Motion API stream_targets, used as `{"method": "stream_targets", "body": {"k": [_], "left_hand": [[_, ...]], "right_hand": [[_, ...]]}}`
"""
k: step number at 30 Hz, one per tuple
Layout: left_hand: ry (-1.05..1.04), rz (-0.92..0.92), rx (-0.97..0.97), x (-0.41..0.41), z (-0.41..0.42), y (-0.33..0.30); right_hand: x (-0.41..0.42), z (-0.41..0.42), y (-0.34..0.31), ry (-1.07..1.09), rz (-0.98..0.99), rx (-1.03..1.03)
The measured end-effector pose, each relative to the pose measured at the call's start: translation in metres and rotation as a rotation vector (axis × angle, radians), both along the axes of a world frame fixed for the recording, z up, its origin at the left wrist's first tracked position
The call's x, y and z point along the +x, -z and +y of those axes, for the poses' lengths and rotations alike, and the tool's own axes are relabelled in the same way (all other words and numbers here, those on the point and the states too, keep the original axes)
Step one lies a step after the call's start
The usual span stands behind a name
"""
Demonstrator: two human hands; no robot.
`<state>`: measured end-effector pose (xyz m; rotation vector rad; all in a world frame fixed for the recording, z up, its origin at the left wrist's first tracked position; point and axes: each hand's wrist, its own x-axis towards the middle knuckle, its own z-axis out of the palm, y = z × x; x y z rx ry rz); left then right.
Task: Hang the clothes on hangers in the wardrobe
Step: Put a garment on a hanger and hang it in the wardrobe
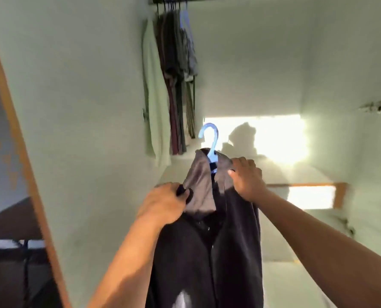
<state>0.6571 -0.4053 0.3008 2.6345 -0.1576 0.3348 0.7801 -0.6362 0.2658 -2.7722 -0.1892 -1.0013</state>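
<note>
Blue plastic shows at the top of the bundle: the hanger [210, 144] has its hook standing free above the collar of a dark jacket [209, 241], whose grey hood lining [199, 187] is turned outward. The left hand [163, 204] has its grip curled round the dark cloth at the left shoulder, and the right hand [247, 177] pinches the collar fabric just beside the hanger's neck, thumb pressed against the cloth. Holding both sides this way probably keeps the garment spread over the hanger's arms (hidden under the fabric) so it does not slide off while raised. The jacket hangs in mid-air between the hands, inside the open wardrobe [85, 107], well below the rail [169, 0] at the top back, where other hung clothes [176, 81] are bunched at the left end. The hook points up and toward the rail, which suggests the dressing of the hanger is about finished and the lift to the rail comes next. A patch of sunlight [263, 138] falls on the back wall.
</note>
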Motion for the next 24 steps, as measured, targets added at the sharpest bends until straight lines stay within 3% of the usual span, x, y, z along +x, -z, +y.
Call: {"method": "stream_targets", "body": {"k": [3,9,13,17,24], "left_hand": [[-0.031,-0.076,0.073,0.072,-0.011,-0.064],[-0.043,-0.265,0.23,0.218,-0.033,-0.197],[-0.03,-0.343,0.381,0.303,-0.047,-0.282],[-0.038,-0.422,0.43,0.355,-0.057,-0.354],[-0.282,-0.784,0.583,0.422,-0.064,-0.431]], "right_hand": [[0.087,-0.006,-0.059,-0.057,-0.101,0.004],[0.243,-0.017,-0.188,-0.205,-0.298,0.213],[0.336,-0.036,-0.256,-0.141,-0.38,0.103],[0.4,-0.058,-0.325,-0.236,-0.605,0.284],[0.481,-0.094,-0.431,-0.139,-0.629,0.144]]}}
